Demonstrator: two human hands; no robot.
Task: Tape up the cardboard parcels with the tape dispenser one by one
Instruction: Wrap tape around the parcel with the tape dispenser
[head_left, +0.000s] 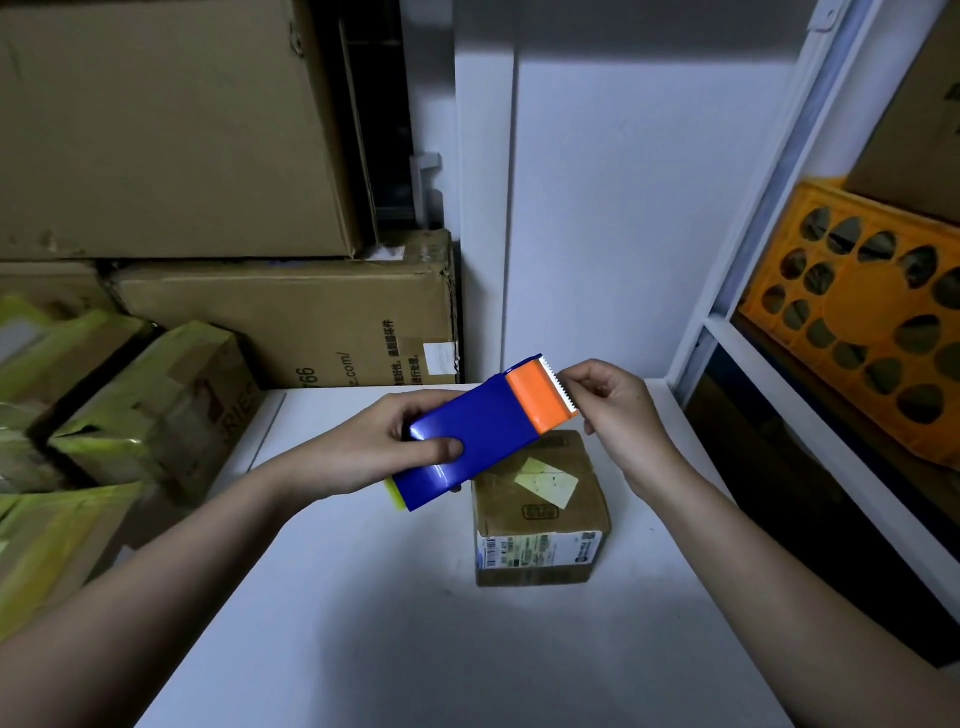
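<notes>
Blue plastic tape dispenser with an orange cutter head (483, 431) is gripped by the left hand (384, 441), long axis slanting far-right. The right hand (618, 410) pinches at its toothed edge. A small brown cardboard parcel (540, 514) sits on the white bench (415, 623) just below both hands, nearer the right.

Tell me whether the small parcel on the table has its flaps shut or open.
Shut. The small parcel on the white table has its top flaps lying flat, with a yellowish sticker across them; no flap stands up.
</notes>
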